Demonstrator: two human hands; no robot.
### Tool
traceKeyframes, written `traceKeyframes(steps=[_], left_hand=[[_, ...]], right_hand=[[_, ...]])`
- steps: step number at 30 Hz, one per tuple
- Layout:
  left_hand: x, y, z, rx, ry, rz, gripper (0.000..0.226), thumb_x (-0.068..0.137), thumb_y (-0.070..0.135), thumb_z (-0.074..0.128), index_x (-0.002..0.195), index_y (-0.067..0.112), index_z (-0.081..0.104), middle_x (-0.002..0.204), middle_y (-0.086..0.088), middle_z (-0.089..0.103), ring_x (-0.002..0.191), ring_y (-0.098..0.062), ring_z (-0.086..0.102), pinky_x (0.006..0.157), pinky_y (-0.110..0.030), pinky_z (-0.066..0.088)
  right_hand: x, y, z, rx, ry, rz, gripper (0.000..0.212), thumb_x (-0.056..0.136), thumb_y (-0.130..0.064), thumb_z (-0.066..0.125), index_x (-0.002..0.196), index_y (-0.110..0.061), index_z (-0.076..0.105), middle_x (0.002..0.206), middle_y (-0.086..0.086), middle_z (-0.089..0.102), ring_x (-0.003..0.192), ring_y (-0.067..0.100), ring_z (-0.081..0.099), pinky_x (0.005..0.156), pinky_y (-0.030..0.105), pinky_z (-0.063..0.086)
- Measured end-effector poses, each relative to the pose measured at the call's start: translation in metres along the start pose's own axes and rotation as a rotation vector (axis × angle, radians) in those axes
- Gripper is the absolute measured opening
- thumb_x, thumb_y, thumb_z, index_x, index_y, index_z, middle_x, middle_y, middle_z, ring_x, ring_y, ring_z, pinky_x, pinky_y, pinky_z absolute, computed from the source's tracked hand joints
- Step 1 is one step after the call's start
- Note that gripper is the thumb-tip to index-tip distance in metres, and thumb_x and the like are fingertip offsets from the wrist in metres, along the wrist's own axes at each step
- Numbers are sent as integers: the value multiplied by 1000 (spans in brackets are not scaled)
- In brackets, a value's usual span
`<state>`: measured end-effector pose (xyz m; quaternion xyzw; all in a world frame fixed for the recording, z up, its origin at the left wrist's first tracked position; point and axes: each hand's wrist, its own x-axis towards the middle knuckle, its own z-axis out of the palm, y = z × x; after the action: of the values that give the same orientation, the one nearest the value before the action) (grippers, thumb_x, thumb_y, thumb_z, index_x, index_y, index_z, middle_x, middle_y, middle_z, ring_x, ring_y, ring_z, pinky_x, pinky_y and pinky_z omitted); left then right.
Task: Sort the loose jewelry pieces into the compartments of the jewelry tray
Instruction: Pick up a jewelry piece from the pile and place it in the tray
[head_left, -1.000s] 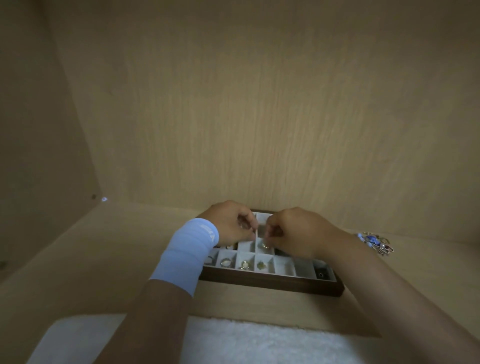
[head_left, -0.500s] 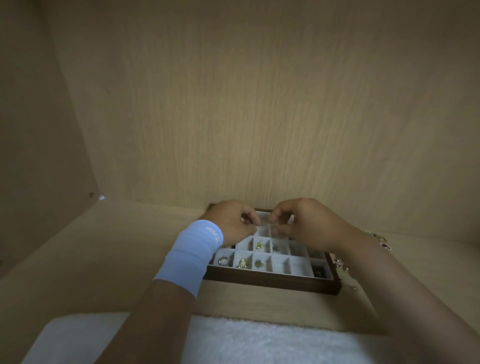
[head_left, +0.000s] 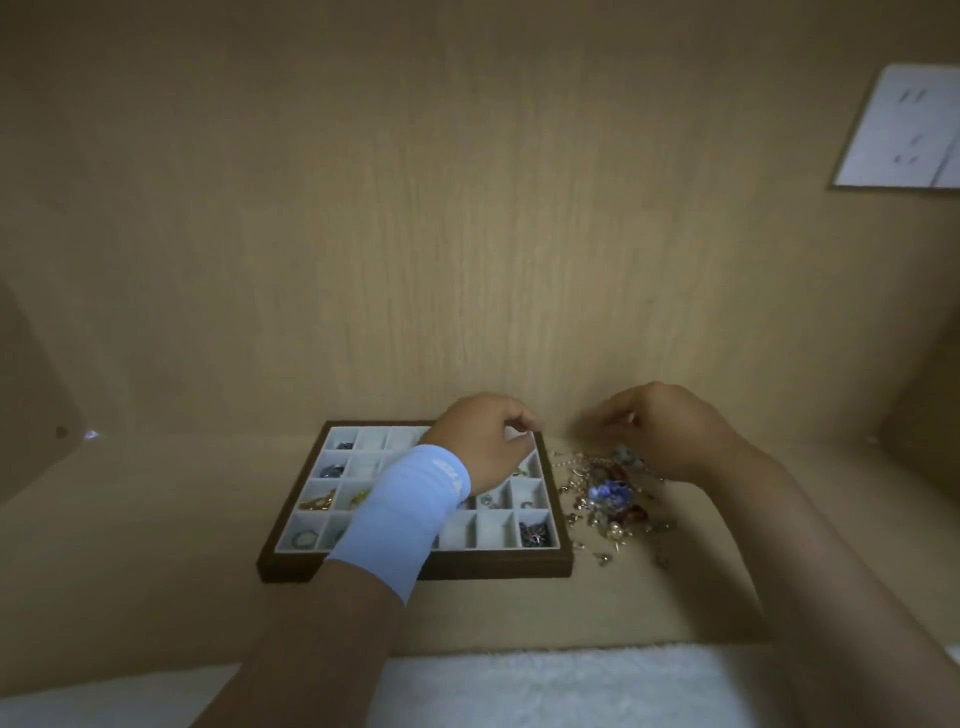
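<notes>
Head view, jewelry pile (head_left: 605, 493) beneath right grip (head_left: 670, 431), beside tray (head_left: 415, 569)

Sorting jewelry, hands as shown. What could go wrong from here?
The loose jewelry pile looks tangled; the right hand, blurred above it, may lift several pieces at once. The left hand and its wristband cover several compartments of the tray, so a piece could land in an already filled one.

Home, prob. wardrobe nook: wood-laminate shelf (head_left: 156, 545), wall outlet (head_left: 904, 130), fluffy white towel (head_left: 545, 686), jewelry tray (head_left: 415, 569).
</notes>
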<state>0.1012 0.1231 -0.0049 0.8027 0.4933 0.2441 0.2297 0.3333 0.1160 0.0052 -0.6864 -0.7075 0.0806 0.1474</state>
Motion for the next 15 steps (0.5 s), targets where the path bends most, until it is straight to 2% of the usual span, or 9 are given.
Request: traceKeyframes(steps=[3, 5, 7, 9, 11, 15], left_hand=[[15, 11, 21, 152, -17, 46, 24, 92, 29, 59, 114, 32, 68, 119, 8, 62, 116, -15, 50, 104, -36, 42], [20, 18, 33, 215, -35, 99, 25, 92, 29, 57, 113, 33, 68, 119, 9, 61, 118, -17, 45, 105, -39, 39], [24, 20, 42, 243, -71, 136, 25, 89, 30, 59, 112, 35, 69, 120, 12, 61, 118, -17, 43, 106, -39, 38], [25, 20, 49, 289, -108, 166, 27, 88, 30, 63, 114, 36, 69, 122, 14, 60, 119, -16, 41, 107, -38, 37], [26, 17, 51, 310, -123, 159, 29, 87, 28, 63, 115, 37, 68, 123, 14, 59, 122, -15, 40, 108, -36, 35], [26, 13, 45, 334, -147, 128, 35, 84, 26, 65, 115, 44, 65, 122, 18, 58, 122, -11, 41, 108, -36, 35]], right_hand=[[3, 6, 9, 47, -55, -53, 27, 95, -22, 62, 112, -39, 74, 114, -18, 71, 104, 8, 66, 92, 30, 53], [3, 11, 9, 141, -100, -65, 28, 93, -15, 65, 109, -35, 76, 113, -18, 73, 104, 4, 67, 96, 28, 52], [1, 15, 3, 220, -168, -70, 23, 90, -14, 69, 101, -31, 79, 100, -20, 75, 91, -4, 67, 88, 17, 51], [-3, 15, -2, 231, -240, -89, 20, 85, -12, 72, 95, -27, 80, 80, -23, 73, 73, -10, 63, 73, 8, 46], [-3, 16, -2, 191, -269, -92, 20, 82, -9, 74, 92, -25, 81, 72, -21, 69, 65, -8, 61, 66, 8, 43], [-4, 23, -1, 173, -243, -43, 15, 80, -14, 76, 85, -27, 80, 70, -19, 69, 67, -4, 61, 67, 14, 45]])
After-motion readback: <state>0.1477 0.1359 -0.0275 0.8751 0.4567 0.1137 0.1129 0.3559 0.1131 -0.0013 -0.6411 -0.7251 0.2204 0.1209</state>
